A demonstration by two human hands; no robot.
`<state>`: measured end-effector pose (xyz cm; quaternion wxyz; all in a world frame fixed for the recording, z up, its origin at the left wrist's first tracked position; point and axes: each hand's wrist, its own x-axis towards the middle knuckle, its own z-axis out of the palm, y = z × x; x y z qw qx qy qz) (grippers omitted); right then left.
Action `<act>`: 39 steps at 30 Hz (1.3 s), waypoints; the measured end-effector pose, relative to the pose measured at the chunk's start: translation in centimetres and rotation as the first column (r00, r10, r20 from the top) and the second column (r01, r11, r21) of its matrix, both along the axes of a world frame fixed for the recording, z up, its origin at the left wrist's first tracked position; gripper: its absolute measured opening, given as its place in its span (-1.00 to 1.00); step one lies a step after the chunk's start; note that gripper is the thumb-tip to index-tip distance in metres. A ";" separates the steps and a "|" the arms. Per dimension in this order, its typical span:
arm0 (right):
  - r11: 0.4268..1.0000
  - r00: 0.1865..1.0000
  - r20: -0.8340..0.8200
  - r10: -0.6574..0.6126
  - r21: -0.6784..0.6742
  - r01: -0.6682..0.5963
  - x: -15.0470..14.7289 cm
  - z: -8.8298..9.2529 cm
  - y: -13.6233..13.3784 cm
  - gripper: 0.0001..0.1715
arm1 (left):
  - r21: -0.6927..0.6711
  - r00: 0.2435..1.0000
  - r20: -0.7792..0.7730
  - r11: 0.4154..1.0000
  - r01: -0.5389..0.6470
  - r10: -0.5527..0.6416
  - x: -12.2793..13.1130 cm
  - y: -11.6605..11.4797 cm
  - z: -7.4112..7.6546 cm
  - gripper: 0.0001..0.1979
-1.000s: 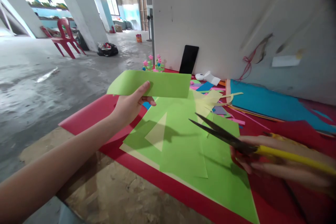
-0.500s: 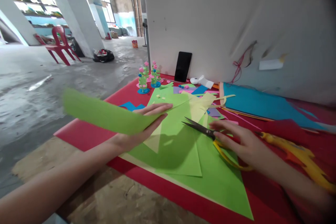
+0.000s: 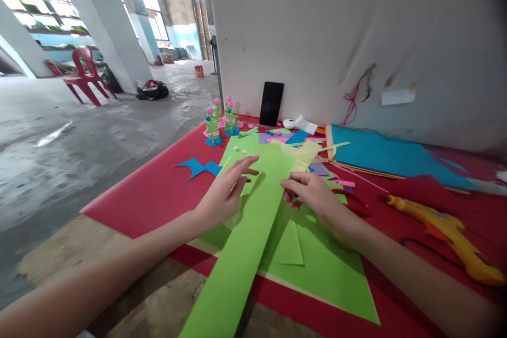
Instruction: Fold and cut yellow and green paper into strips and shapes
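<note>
A long light green paper strip (image 3: 249, 232) runs from the middle of the table toward the bottom edge, over larger green sheets (image 3: 332, 269). My right hand (image 3: 312, 195) pinches the strip's right edge between thumb and fingers. On the strip's left side is my left hand (image 3: 227, 190), its fingers apart and curved, holding nothing. Scissors with a red and yellow handle (image 3: 350, 195) lie partly hidden beneath my right hand and forearm. Pale yellow paper pieces (image 3: 311, 152) sit just beyond the strip's far end.
Small paper plants (image 3: 214, 129) stand at the back left, near a dark phone (image 3: 271, 103) leaning on the white panel. A blue cut piece (image 3: 198, 168) lies left. To the right are a yellow glue gun (image 3: 447, 229) and blue sheets (image 3: 388, 156).
The green strip swung from the left to lie lengthwise toward me. My left hand let go of it and opened. My right hand left the scissors and took the strip's edge.
</note>
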<state>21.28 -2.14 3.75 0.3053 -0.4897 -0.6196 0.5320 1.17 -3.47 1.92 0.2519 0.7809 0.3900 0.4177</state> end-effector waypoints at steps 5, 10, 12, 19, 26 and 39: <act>0.979 0.994 0.112 -0.007 0.201 -0.016 -0.3 0.3 0.1 -0.72 | -0.493 0.967 0.207 0.870 -0.030 0.150 0.8 0.3 0.3 -0.72; 0.970 0.994 0.104 0.036 0.237 -0.060 -0.5 0.6 -0.4 -0.70 | -0.582 0.929 0.297 0.813 -0.009 0.222 1.1 0.4 -0.7 -0.66; 0.974 0.996 0.062 0.057 0.215 -0.069 -0.3 0.6 -0.4 -0.68 | -0.615 0.911 0.308 0.788 -0.030 0.276 1.2 0.3 -1.0 -0.64; 0.998 0.977 -0.205 0.051 0.032 -0.045 0.1 -0.4 0.4 -0.78 | -0.683 0.843 0.454 0.720 0.120 0.290 1.2 0.2 -1.3 -0.58; 0.962 0.874 -0.468 0.134 -0.150 -0.228 -0.5 -0.5 0.1 -0.57 | -0.640 0.850 0.517 0.705 0.304 0.103 1.1 -0.3 -1.1 -0.79; 0.878 0.773 -0.588 0.237 -0.212 -0.430 0.1 -0.5 0.1 -0.50 | -0.630 0.883 0.449 0.750 0.201 0.140 1.1 -0.2 -1.7 -0.74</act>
